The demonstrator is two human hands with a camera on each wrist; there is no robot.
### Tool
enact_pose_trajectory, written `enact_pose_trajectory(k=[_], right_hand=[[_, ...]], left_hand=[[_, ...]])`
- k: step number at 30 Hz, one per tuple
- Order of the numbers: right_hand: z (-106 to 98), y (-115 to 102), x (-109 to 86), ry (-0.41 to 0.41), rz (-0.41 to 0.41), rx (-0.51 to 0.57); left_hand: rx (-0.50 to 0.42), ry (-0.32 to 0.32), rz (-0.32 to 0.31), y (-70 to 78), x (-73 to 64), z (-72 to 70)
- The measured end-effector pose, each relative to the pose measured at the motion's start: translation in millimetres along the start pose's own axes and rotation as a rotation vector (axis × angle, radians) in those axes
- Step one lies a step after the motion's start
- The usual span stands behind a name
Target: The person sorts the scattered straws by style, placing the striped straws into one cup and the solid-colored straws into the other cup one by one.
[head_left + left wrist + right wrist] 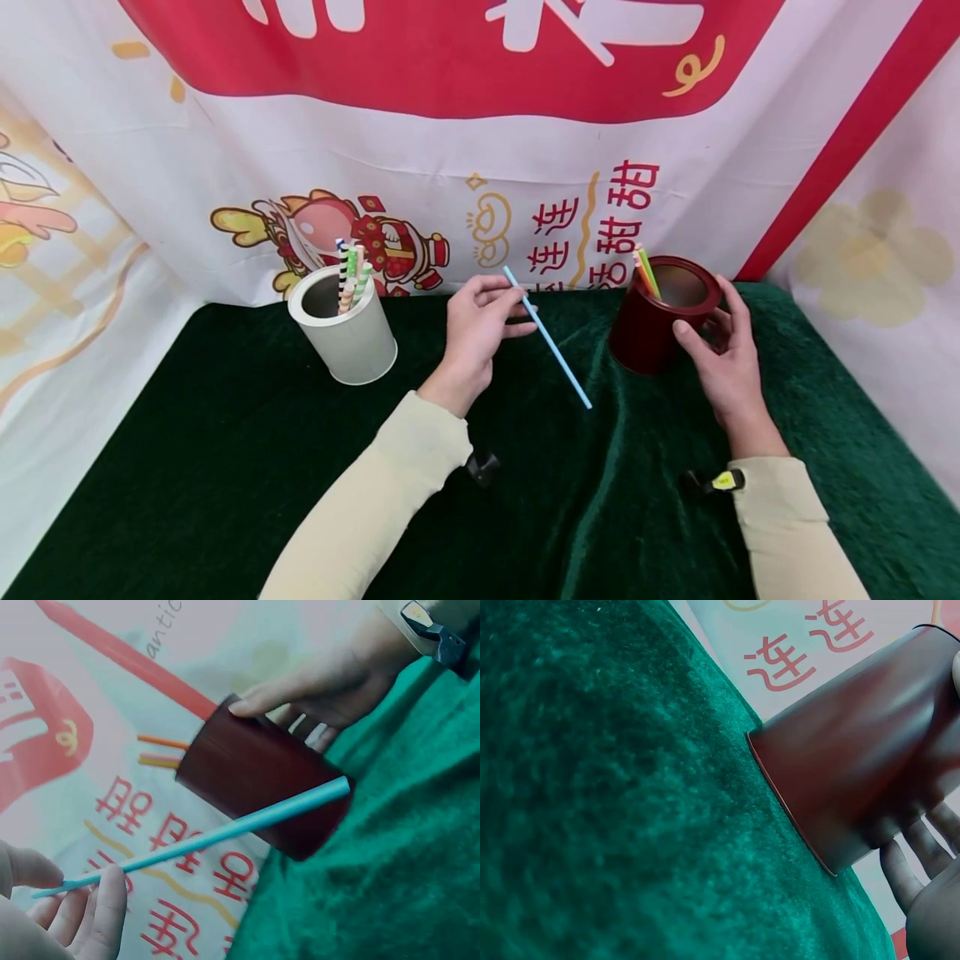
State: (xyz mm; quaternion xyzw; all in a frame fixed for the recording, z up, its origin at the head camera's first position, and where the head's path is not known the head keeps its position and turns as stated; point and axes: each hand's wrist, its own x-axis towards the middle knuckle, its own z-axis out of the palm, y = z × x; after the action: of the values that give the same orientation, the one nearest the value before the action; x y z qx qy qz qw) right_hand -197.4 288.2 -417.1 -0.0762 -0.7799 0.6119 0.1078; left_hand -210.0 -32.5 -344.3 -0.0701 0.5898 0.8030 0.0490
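My left hand (pixel 474 333) pinches a light blue straw (pixel 555 352) near its upper end. The straw slants down to the right, its lower end pointing toward the front of the table. At the right, my right hand (pixel 729 371) grips a dark red can (pixel 647 337), thumb near the rim and fingers round its far side. Orange and yellow-green straws (pixel 648 275) stick up at the left inside of this can. In the left wrist view, the blue straw (pixel 225 834) crosses in front of the can (pixel 262 772). The right wrist view shows the can's base (pixel 799 814) against the green cloth.
On the left stands a white can (pixel 358 346) holding several striped straws (pixel 354 279). Dark green velvet cloth (pixel 225 467) covers the table, with a fold running forward near the middle. A printed white and red curtain (pixel 450 150) hangs behind the table.
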Motion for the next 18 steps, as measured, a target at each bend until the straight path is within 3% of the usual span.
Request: enact_pose_trajectory(k=[8, 18], right_hand=[[1, 0, -1.0, -0.007, 0.008, -0.008], [1, 0, -0.9, -0.006, -0.001, -0.022]], left_hand=[[-0.061, -0.002, 0.094, 18.9, -9.8, 8.0], [-0.144, -0.037, 0.295, 43.8, -25.8, 23.2]])
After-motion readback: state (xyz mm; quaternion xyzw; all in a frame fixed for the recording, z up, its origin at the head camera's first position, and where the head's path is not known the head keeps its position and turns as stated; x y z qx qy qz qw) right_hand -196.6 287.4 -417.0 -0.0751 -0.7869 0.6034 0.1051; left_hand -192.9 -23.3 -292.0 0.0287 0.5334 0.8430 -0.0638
